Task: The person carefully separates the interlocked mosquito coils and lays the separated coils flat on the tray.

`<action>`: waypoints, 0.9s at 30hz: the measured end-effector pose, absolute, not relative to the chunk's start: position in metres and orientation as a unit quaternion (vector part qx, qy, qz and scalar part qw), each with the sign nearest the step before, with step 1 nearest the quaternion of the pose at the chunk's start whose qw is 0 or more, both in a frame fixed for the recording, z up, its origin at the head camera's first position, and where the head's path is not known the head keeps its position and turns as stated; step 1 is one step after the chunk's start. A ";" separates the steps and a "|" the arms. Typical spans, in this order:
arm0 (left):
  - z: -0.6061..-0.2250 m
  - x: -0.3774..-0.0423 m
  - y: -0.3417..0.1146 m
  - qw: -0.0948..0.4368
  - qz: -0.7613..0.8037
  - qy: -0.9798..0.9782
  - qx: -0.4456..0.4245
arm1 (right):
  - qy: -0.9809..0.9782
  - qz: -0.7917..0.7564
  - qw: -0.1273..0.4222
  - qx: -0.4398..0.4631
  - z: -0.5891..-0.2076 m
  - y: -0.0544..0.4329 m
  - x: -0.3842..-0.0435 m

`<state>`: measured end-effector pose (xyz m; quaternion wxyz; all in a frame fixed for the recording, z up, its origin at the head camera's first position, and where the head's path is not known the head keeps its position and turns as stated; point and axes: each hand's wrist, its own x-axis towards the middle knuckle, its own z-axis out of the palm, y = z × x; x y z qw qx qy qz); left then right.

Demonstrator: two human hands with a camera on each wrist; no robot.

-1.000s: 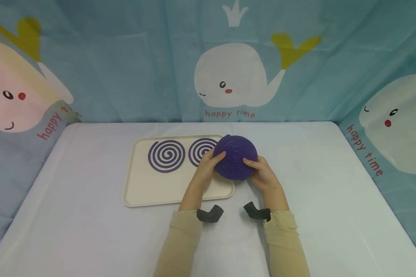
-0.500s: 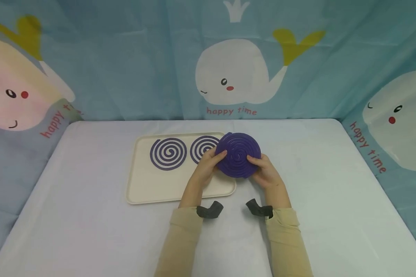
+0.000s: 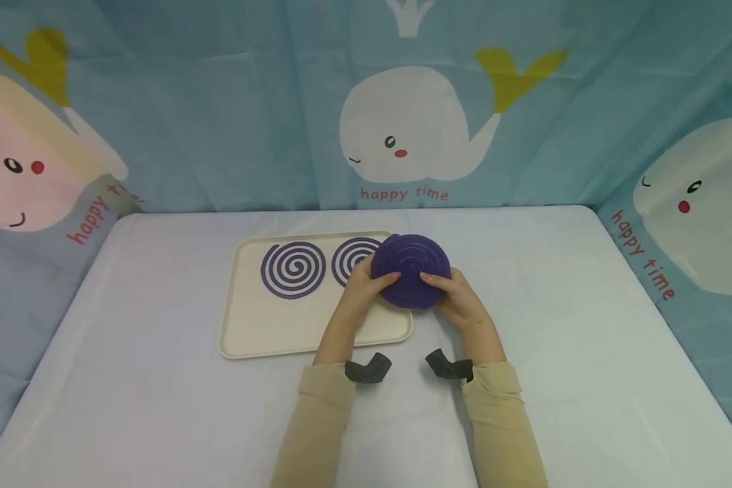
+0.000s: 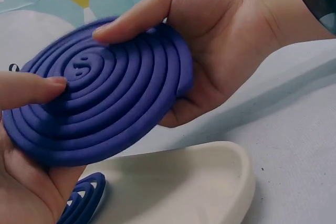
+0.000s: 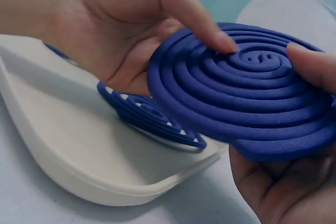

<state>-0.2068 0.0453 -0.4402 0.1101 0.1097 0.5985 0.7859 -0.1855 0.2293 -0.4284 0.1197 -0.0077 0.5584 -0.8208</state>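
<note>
A purple-blue disc (image 3: 411, 251), made of a tightly wound coil, is held up above the tray's right end. My left hand (image 3: 358, 288) grips its left side and my right hand (image 3: 460, 298) its right side. Both thumbs lie on its top face near the centre; the fingers bend beneath and are mostly hidden. In the left wrist view the coil (image 4: 142, 93) has neighbouring turns touching, with a small S-shaped centre. The right wrist view shows the same disc (image 5: 210, 98) tilted, with the coil's outer end on the near rim.
A cream tray (image 3: 268, 332) lies on the white-covered table (image 3: 146, 379). On it rests a loosely wound purple spiral (image 3: 293, 293), with gaps between its turns. A second such spiral (image 3: 341, 254) beside it is partly hidden by my left hand. A whale-print curtain (image 3: 219, 135) hangs behind.
The thumbs have slid closer together over the disc's centre. The disc has shifted slightly left with both hands. The tray and its spirals stay in place; the head view moved a little.
</note>
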 end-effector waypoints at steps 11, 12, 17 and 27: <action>-0.441 -0.207 0.048 0.047 0.716 0.691 0.088 | 0.611 -0.784 0.110 0.005 -0.433 0.226 -0.189; -0.441 -0.207 0.048 0.043 0.710 0.698 0.088 | 0.616 -0.780 0.109 0.003 -0.433 0.225 -0.189; -0.441 -0.207 0.048 0.026 0.684 0.725 0.080 | 0.621 -0.777 0.106 0.003 -0.435 0.223 -0.189; -0.438 -0.207 0.049 0.025 0.670 0.737 0.087 | 0.600 -0.792 0.110 -0.004 -0.437 0.228 -0.189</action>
